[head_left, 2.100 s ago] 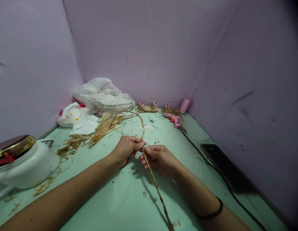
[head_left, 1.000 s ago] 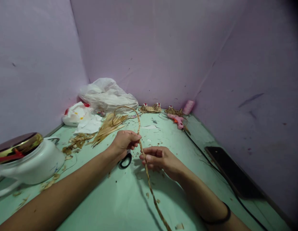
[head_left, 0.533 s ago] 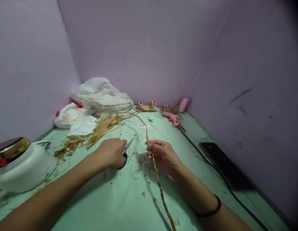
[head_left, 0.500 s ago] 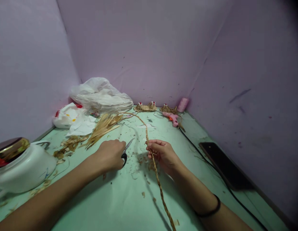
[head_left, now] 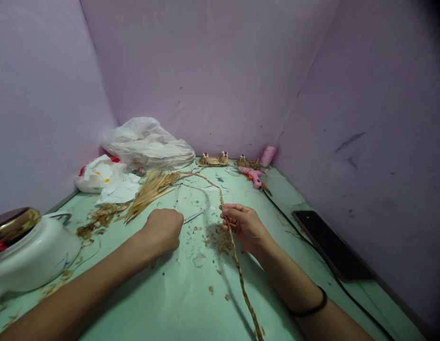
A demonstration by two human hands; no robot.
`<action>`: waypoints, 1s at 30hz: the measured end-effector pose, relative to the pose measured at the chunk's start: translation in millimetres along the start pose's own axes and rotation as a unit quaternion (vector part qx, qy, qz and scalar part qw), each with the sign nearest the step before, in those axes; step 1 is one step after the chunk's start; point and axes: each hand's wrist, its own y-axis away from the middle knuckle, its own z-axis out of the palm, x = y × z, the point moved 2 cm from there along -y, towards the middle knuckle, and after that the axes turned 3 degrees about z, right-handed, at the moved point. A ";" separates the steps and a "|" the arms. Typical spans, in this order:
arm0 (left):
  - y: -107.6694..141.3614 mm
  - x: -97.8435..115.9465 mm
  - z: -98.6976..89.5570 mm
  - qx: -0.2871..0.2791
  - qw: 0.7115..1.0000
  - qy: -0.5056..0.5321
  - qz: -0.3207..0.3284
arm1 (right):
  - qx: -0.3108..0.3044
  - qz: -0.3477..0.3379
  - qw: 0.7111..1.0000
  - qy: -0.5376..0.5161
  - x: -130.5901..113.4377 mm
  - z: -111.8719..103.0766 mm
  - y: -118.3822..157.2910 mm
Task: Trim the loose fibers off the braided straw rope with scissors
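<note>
My left hand [head_left: 165,230] is closed over a pair of scissors [head_left: 192,218] low above the table; only the blades show past the knuckles, and the handles are hidden. Between thumb and fingertips, my right hand [head_left: 243,223] pinches a long tan braided cord [head_left: 242,282]. One end of the braid runs down past the bottom edge of the picture. The other part arches away over the table toward a bundle of dry straw-like strips [head_left: 149,192]. Small brown trimmings [head_left: 222,239] lie scattered between and under my hands.
A white pot [head_left: 39,251] stands at the left, with plastic bags [head_left: 149,142] behind. At the back are woven pieces [head_left: 213,161], a pink glue gun [head_left: 251,176] and a pink thread spool [head_left: 268,156]. A phone [head_left: 330,246] and a black cable [head_left: 291,215] lie at right.
My left hand has turned over the scissors, so the handle loop is now covered and the blades point more to the right. My right hand keeps its pinch on the braid.
</note>
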 end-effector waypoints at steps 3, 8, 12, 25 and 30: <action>-1.4 -5.0 -1.1 0.003 1.000 0.005 0.015 | 0.009 0.006 1.000 -0.004 -2.6 -1.4 -0.8; -6.1 -15.4 2.5 0.011 0.998 0.040 0.049 | 0.010 0.007 1.000 0.001 -7.4 -3.1 -0.9; -11.8 -22.6 5.8 0.059 0.996 0.058 0.020 | 0.010 0.006 1.000 0.001 -8.1 -5.0 -1.3; -6.6 -14.1 -0.6 0.169 0.960 0.204 0.093 | 0.010 -0.004 1.000 0.003 -6.7 -11.1 -5.6; -5.8 -8.9 2.8 0.212 0.957 0.167 0.104 | 0.010 -0.014 1.000 0.013 -6.4 -10.5 -4.6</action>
